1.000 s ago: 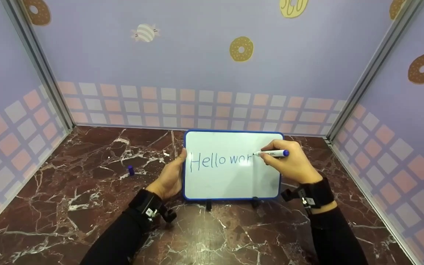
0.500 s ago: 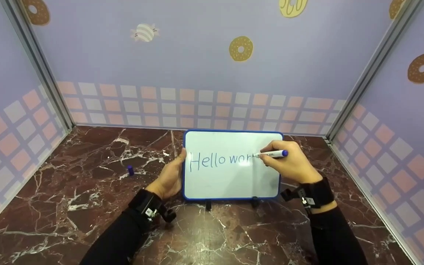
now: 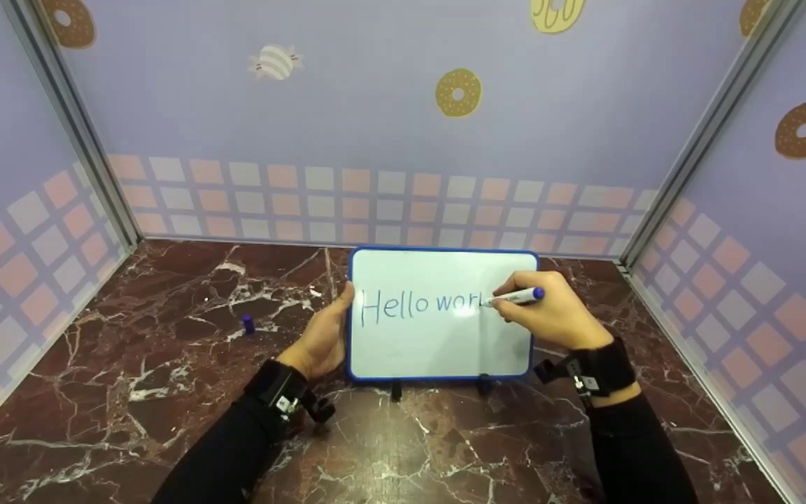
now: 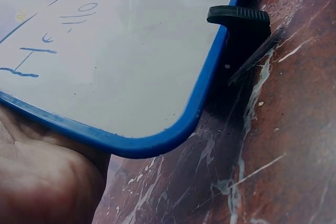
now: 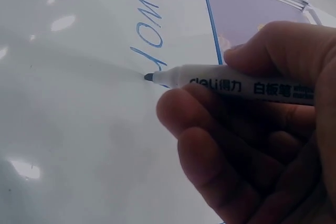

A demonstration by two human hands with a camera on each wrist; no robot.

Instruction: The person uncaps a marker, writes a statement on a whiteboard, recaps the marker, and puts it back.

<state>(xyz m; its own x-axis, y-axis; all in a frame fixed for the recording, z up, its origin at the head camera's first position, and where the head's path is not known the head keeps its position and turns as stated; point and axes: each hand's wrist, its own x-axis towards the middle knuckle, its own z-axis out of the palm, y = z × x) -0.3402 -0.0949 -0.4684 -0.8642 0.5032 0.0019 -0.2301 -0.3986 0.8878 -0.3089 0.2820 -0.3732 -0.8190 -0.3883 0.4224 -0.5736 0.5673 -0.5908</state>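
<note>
A small whiteboard [image 3: 417, 350] with a blue frame leans on a black stand [image 3: 396, 390], tilted back. My left hand [image 3: 322, 339] holds its left edge, thumb at the frame and fingers hidden behind the board. Blue handwriting reading "Hello wor" plus a further stroke runs across the upper middle. In my right hand [image 3: 553, 308] a white whiteboard marker [image 3: 522, 297] with a blue end is pinched between thumb and fingers. In the right wrist view, the dark tip of the marker [image 5: 210, 80] is at the board's surface beside the "r".
A blue marker cap [image 3: 248, 323] stands on the dark red marbled tabletop [image 3: 165, 406], left of the board. Behind it rises a lilac wall [image 3: 375, 126] with pink and white squares; side walls with metal corner posts flank the table.
My right hand has moved slightly down with the marker, and a new downward blue stroke shows after the "r". The left hand and the board have stayed put.
</note>
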